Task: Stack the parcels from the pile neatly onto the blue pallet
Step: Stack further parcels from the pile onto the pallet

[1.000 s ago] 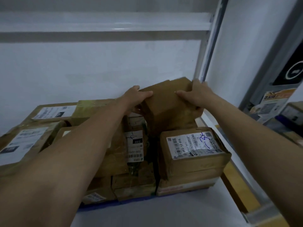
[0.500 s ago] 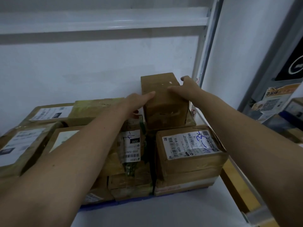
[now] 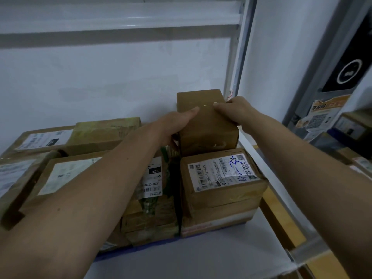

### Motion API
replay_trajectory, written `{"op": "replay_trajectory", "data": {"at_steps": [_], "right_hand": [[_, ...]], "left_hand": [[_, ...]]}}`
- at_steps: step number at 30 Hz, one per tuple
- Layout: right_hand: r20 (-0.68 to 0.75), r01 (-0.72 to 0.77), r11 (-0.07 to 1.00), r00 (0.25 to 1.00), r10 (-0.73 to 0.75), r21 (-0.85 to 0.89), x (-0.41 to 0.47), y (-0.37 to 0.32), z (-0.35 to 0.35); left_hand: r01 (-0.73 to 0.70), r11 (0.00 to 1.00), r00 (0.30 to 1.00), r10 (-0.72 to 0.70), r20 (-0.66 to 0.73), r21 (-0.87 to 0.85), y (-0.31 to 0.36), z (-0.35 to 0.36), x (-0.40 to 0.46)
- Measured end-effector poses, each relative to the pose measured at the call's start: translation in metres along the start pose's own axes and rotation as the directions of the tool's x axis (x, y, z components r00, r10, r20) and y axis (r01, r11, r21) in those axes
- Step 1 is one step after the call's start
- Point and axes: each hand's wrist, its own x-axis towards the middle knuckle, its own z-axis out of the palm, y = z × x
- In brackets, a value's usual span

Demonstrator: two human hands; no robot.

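Observation:
A plain brown parcel (image 3: 205,125) stands on top of the stack at the back right, against the white wall. My left hand (image 3: 177,123) grips its left side with the thumb across the top. On the parcel's right side sits my right hand (image 3: 235,111), thumb on top as well. In front of it lies a labelled parcel (image 3: 221,176) marked in blue ink. Several more taped parcels (image 3: 106,131) fill the stack to the left. A thin strip of the blue pallet (image 3: 141,248) shows under the front row.
A white wall (image 3: 100,77) stands right behind the stack, with a metal upright (image 3: 237,57) at its right end. More parcels (image 3: 354,125) and a black sign (image 3: 350,67) sit at the far right. A wooden edge (image 3: 281,218) runs along the right of the stack.
The brown parcel was tilted in both hands; it has been turned square and set down level on the stack. Both hands have stayed on its sides.

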Motion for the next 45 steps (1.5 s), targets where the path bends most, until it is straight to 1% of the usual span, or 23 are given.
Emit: {"op": "replay_trajectory", "data": {"at_steps": [3, 5, 6, 8, 9, 10, 12, 15, 19, 23, 26, 28, 29, 30, 31, 32, 33, 34, 36, 39, 41, 45], "right_hand": [[0.025, -0.054, 0.991, 0.998, 0.051, 0.125, -0.003, 0.005, -0.003], [0.095, -0.132, 0.975, 0.989, 0.116, 0.178, -0.004, 0.008, -0.006], [0.155, -0.186, 0.963, 0.975, 0.157, 0.195, -0.005, 0.009, -0.007], [0.297, -0.295, 0.924, 0.930, 0.219, 0.243, -0.006, 0.012, -0.009], [0.350, -0.334, 0.900, 0.909, 0.228, 0.280, -0.005, 0.013, -0.010], [0.378, -0.359, 0.879, 0.897, 0.230, 0.315, -0.005, 0.015, -0.011], [0.393, -0.379, 0.860, 0.889, 0.236, 0.342, -0.002, 0.016, -0.015], [0.402, -0.391, 0.857, 0.882, 0.245, 0.336, 0.001, 0.018, -0.019], [0.428, -0.415, 0.843, 0.868, 0.253, 0.343, 0.001, 0.026, -0.016], [0.420, -0.433, 0.841, 0.863, 0.281, 0.325, 0.000, 0.031, -0.011], [0.419, -0.417, 0.860, 0.865, 0.276, 0.294, -0.002, 0.030, -0.011], [0.398, -0.402, 0.884, 0.871, 0.288, 0.240, -0.005, 0.026, -0.014], [0.361, -0.375, 0.906, 0.887, 0.288, 0.198, -0.007, 0.021, -0.016], [0.301, -0.314, 0.940, 0.916, 0.263, 0.136, -0.008, 0.017, -0.016], [0.219, -0.216, 0.975, 0.955, 0.201, 0.045, -0.008, 0.010, -0.017], [0.135, -0.093, 0.993, 0.985, 0.103, -0.073, -0.007, 0.003, -0.017], [0.074, 0.025, 0.978, 0.997, -0.010, -0.205, -0.007, -0.005, -0.017], [0.048, 0.118, 0.939, 0.993, -0.108, -0.322, -0.006, -0.014, -0.016], [0.077, 0.251, 0.836, 0.966, -0.245, -0.488, -0.007, -0.032, -0.007], [0.143, 0.354, 0.679, 0.927, -0.348, -0.644, -0.010, -0.057, 0.020], [0.202, 0.421, 0.602, 0.895, -0.398, -0.678, -0.017, -0.074, 0.045], [0.415, 0.584, 0.508, 0.810, -0.414, -0.633, -0.031, -0.106, 0.093]], "left_hand": [[0.023, 1.000, 0.997, -0.024, -0.069, -0.008, 0.001, 0.001, 0.003], [0.036, 0.999, 0.991, -0.034, -0.128, 0.014, -0.001, 0.000, 0.004], [0.035, 0.999, 0.992, -0.033, -0.122, 0.020, -0.002, 0.000, 0.004], [0.014, 0.999, 1.000, -0.014, -0.001, -0.049, -0.004, 0.002, 0.004], [0.009, 0.995, 0.998, -0.003, 0.066, -0.098, -0.005, 0.004, 0.002], [0.010, 0.994, 0.995, 0.001, 0.101, -0.112, -0.004, 0.006, -0.001], [0.011, 0.996, 0.991, 0.001, 0.135, -0.089, -0.004, 0.009, -0.005], [0.029, 0.998, 0.985, -0.019, 0.172, -0.053, -0.003, 0.009, -0.010], [0.068, 0.998, 0.992, -0.067, 0.108, -0.011, -0.007, 0.012, -0.010], [0.092, 0.996, 0.992, -0.090, 0.086, -0.021, -0.008, 0.012, -0.010], [0.088, 0.996, 0.993, -0.088, 0.080, 0.000, -0.006, 0.012, -0.011], [0.081, 0.996, 0.994, -0.083, 0.065, 0.025, -0.004, 0.012, -0.013], [0.068, 0.997, 0.997, -0.069, 0.042, 0.037, -0.003, 0.011, -0.014], [0.038, 0.997, 0.999, -0.038, 0.001, 0.068, 0.000, 0.007, -0.014], [-0.003, 0.991, 0.998, 0.011, -0.059, 0.134, 0.002, 0.002, -0.015], [-0.041, 0.970, 0.989, 0.073, -0.127, 0.238, 0.005, -0.005, -0.016], [-0.063, 0.929, 0.973, 0.138, -0.183, 0.365, 0.008, -0.014, -0.018], [-0.069, 0.869, 0.955, 0.199, -0.219, 0.490, 0.010, -0.022, -0.020], [-0.060, 0.740, 0.924, 0.296, -0.243, 0.670, 0.012, -0.040, -0.027], [0.002, 0.609, 0.885, 0.368, -0.286, 0.793, 0.004, -0.061, -0.041], [0.089, 0.558, 0.868, 0.363, -0.339, 0.825, -0.006, -0.074, -0.053], [0.284, 0.514, 0.849, 0.258, -0.461, 0.809, -0.032, -0.105, -0.081]]}}
